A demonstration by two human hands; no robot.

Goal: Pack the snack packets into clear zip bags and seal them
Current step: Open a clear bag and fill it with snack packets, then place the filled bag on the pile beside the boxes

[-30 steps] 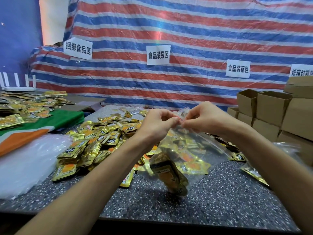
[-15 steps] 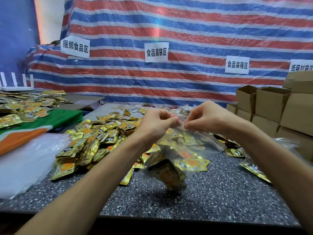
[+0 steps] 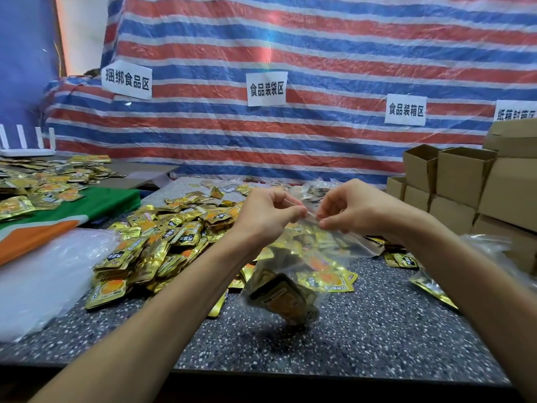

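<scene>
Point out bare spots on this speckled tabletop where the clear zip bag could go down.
Bare: the front strip of the dark speckled tabletop, between the heap of gold snack packets and the packed bag lying at the right edge. The clear zip bag, pinched by left hand and right hand, hangs over it. Crowded: the heap and the rear.

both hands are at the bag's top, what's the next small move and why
Probably slide the pinching right hand outward along the zip strip while the left hand anchors it: both pinch the mouth of the clear zip bag close together, and packets sit inside.
</scene>
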